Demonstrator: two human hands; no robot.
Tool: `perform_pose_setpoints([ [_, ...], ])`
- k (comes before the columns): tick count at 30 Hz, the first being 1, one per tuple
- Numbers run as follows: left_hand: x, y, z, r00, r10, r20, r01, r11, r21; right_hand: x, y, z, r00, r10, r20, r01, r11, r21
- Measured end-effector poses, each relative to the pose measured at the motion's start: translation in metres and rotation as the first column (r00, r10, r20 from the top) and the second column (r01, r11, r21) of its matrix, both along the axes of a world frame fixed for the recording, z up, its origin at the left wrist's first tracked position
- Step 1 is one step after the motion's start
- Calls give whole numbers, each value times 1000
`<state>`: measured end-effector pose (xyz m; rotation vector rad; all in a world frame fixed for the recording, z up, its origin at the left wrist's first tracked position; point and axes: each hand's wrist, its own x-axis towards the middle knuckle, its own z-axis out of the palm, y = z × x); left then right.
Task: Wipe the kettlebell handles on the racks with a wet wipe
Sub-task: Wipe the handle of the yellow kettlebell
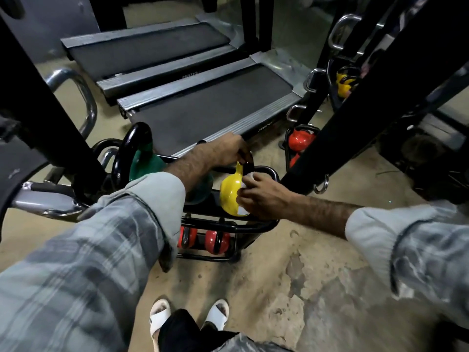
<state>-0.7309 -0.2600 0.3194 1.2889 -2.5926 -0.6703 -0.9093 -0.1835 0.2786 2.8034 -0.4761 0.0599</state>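
A yellow kettlebell (229,190) sits tilted on the upper shelf of a low black rack (256,224). My left hand (228,149) grips its black handle (248,165) from above. My right hand (261,196) holds a white wet wipe (242,210) against the kettlebell's right side, just below the handle. A green kettlebell (143,162) with a large black handle stands to the left on the same shelf. Two red kettlebells (215,240) sit on the lower shelf.
Two treadmills (210,105) lie behind the rack. A slanted black machine frame (355,110) crosses at right, with red (302,141) and yellow (344,83) kettlebells on another rack behind it. A black post and chrome bars stand at left. My feet in white sandals (160,318) stand on worn concrete.
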Motion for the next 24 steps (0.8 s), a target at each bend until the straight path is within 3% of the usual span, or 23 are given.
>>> perform_pose_setpoints([
  [3, 0, 1, 1, 1000, 18, 6, -18, 1000, -20, 10, -16, 12, 974, -216, 63, 210, 973, 92],
  [6, -1, 2, 2, 1000, 30, -1, -30, 999, -26, 9, -14, 7, 946, -323, -19, 321, 931, 171],
  [11, 1, 4, 6, 1000, 23, -1, -23, 1000, 9, -9, 1, -12, 986, -157, -64, 166, 971, 174],
  [17, -3, 4, 9, 998, 50, 27, -50, 999, -11, 5, -24, -2, 924, -382, 11, 370, 903, 217],
  [24, -3, 5, 9, 998, 36, 46, -34, 998, -51, -2, 10, -9, 978, -209, 7, 206, 970, 126],
])
